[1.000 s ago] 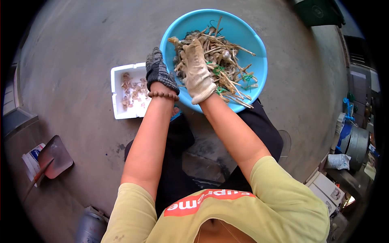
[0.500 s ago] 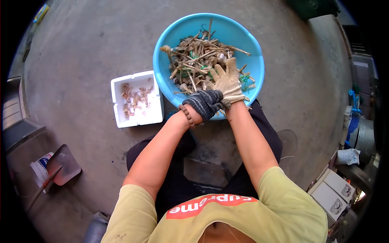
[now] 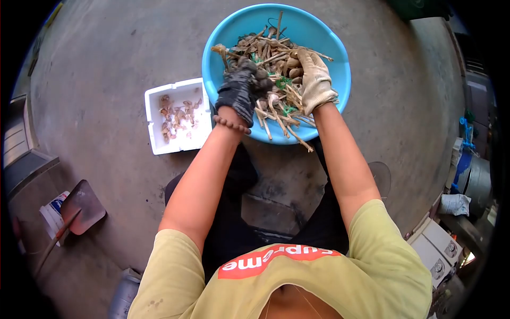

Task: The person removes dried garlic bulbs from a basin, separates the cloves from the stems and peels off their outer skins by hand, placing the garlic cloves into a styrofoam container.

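Dried garlic (image 3: 273, 100) lies heaped in a blue basin (image 3: 226, 29), bits of green twine (image 3: 283, 82) among it, as two gloved arms reach over the rim. The left hand (image 3: 239, 87), in a dark glove, is blurred over the heap's left side; the right hand (image 3: 315, 80), in a pale glove, bends its fingers inward opposite. Whether either hand grips a bulb cannot be told. Just beside the basin, a white box (image 3: 199, 139) holds brownish scraps (image 3: 178, 114).

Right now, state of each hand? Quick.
Left hand: motion-blurred over the garlic; open or closed can't be told.
Right hand: at the garlic; grip can't be told.
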A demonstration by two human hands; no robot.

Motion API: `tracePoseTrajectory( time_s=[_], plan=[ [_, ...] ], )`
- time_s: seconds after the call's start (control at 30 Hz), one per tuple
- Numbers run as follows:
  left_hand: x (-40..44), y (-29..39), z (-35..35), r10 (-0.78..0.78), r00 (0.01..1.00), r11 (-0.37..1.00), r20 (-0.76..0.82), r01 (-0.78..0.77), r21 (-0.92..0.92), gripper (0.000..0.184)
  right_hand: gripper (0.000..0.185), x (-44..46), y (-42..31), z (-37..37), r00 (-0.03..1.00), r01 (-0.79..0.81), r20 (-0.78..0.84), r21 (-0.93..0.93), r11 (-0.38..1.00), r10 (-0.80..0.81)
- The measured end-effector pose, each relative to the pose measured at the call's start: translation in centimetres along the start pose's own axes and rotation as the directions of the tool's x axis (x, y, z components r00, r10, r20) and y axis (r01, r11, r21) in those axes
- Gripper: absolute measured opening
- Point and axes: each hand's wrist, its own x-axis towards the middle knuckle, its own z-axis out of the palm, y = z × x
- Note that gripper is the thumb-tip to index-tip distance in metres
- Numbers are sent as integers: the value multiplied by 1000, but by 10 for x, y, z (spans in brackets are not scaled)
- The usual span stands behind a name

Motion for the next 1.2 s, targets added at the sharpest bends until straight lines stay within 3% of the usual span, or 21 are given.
tracePoseTrajectory(
  time_s=[0.03, 0.1, 0.13, 0.17, 0.2, 0.23, 0.33, 0.4, 0.5, 0.57, 0.6, 0.67, 0.7, 0.73, 0.77, 0.87, 0.93, 1.0, 1.03, 1.1, 1.2],
  plan=[
    [3, 6, -10, 49, 995, 992, -90, -60, -114, 24, 29, -16, -13, 7, 996, 36, 85, -237, 971, -16],
    [17, -7, -43, 375, 926, 876, 28, -365, 315, 40, 36, -42, -18, 12, 929, 213, 370, -546, 810, 5],
    [23, -6, -53, 313, 926, 762, 211, -378, 525, 53, 37, -56, -17, 21, 866, 346, 495, -694, 632, 70],
    [13, -2, -42, 312, 926, 764, 211, -377, 524, 53, 42, -67, -18, 29, 774, 506, 605, -768, 392, 188],
    [2, 0, -28, 171, 946, 957, 274, -226, 183, 38, 48, -80, -16, 41, 741, 608, 634, -774, 178, 224],
    [-6, 1, -19, 57, 923, 986, 381, 7, -166, 34, 49, -88, -2, 44, 726, 680, 677, -733, 16, 120],
    [-10, 0, -17, -1, 957, 989, 289, 44, -142, 37, 42, -82, 1, 43, 730, 638, 655, -756, 149, 195],
    [-9, -5, -24, -27, 980, 997, 195, 39, -61, 41, 37, -79, -2, 38, 599, 708, 728, -676, 203, 334],
    [-11, -5, -34, -82, 996, 995, 41, 84, -58, 51, 32, -93, -9, 41, 482, 788, 805, -571, 229, 347],
    [-12, 0, -38, -80, 995, 993, -63, 74, -88, 59, 24, -105, -4, 48, 596, 744, 741, -654, 136, 309],
    [-1, -2, -39, 93, 989, 994, -113, -99, -49, 61, 26, -106, 2, 47, 547, 793, 797, -591, 145, 255],
    [-13, 10, -33, 231, 970, 971, -81, -235, -45, 58, 28, -109, 15, 47, 491, 837, 847, -524, 158, 204],
    [-15, 14, -34, 284, 958, 957, -48, -286, -42, 57, 32, -112, 21, 49, 522, 729, 790, -609, 313, 322],
    [-11, 21, -32, 317, 937, 929, -145, -337, -150, 54, 36, -113, 25, 51, 523, 582, 729, -684, 439, 442],
    [-2, 26, -44, 285, 942, 895, -179, -328, -303, 53, 39, -115, 18, 56, 482, 571, 692, -713, 405, 538],
    [6, 29, -59, 277, 946, 859, -169, -323, -396, 56, 39, -70, 64, 27, 594, 524, 647, -762, 380, 478],
    [12, 21, -63, 339, 931, 876, -136, -365, -316, 55, 35, -42, 79, 13, 860, 384, 425, -903, 190, 282],
    [8, 23, -53, 268, 940, 878, -212, -329, -349, 50, 33, -9, 109, -8, 889, 416, 362, -894, -165, 279],
    [10, 23, -52, 225, 948, 876, -224, -298, -380, 48, 31, -7, 108, -9, 874, 418, 320, -880, -228, 366],
    [10, 22, -50, 214, 950, 891, -228, -285, -352, 47, 30, -9, 139, -23, 903, 425, 337, -796, -430, 268],
    [11, 23, -48, 190, 944, 902, -269, -276, -331, 46, 28, -3, 161, -38, 944, 328, 293, -893, -309, 155]
  ],
)
